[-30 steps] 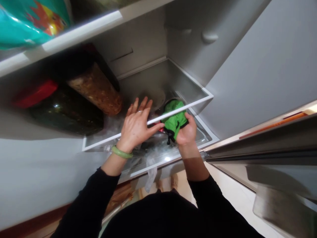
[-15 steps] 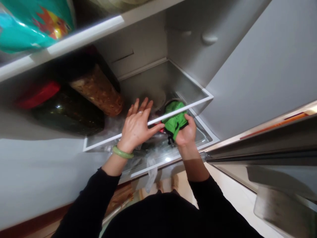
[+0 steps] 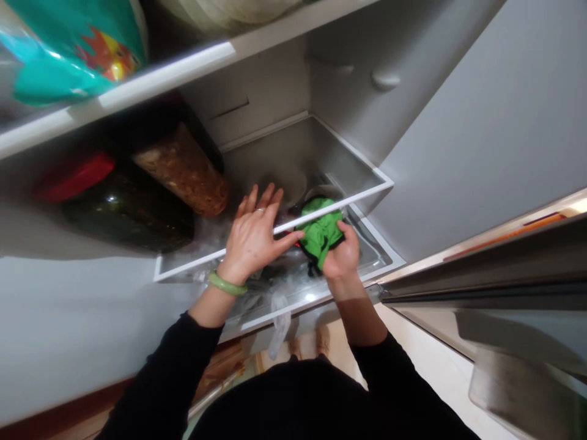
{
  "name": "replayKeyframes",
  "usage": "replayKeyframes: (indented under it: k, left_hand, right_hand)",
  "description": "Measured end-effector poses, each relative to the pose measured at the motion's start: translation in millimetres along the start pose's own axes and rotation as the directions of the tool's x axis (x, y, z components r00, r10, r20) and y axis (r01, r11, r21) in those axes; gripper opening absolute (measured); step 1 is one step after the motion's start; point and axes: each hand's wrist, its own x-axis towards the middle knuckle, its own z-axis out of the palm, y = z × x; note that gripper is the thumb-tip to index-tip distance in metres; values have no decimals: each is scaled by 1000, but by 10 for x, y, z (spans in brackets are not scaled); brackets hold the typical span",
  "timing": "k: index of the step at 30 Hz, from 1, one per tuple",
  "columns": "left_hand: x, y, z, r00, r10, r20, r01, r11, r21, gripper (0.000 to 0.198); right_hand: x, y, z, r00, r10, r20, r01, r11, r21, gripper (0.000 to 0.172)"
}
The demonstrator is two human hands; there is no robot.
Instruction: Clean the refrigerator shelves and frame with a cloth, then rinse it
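Both sides busy: we see the right hand (image 3: pixel 342 256) clasped on the green pouch (image 3: pixel 318 235), partly under the glass shelf (image 3: pixel 367 194), while our left hand (image 3: pixel 251 239) spans its edge, fingers apart.

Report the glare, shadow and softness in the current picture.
Head view: small glints on the red-lidded jar and the drawer's front; head view: deep shadow beneath the upper shelf; head view: the teal bag slightly soft, while the green cloth in the right hand shows its folds.
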Motion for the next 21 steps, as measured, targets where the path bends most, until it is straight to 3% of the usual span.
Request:
replayKeyframes:
  k: [4, 10, 21]
  left_hand:
    - [2, 6, -2, 1000, -7, 2, 7, 1000, 9, 92]
    - [-2, 3, -2, 1000, -1, -14, 1, 1000, -6, 91]
    - [-4, -14, 15, 1000, 12, -24, -13, 1000, -16, 92]
  right_hand:
    - [-23, -1, 22, 999, -10, -41, 11, 1000, 17, 22]
    - [13, -15, 5, 999, -47, -1, 47, 999, -18, 22]
    - [-15, -25, 26, 1000, -5, -5, 5, 1000, 3, 28]
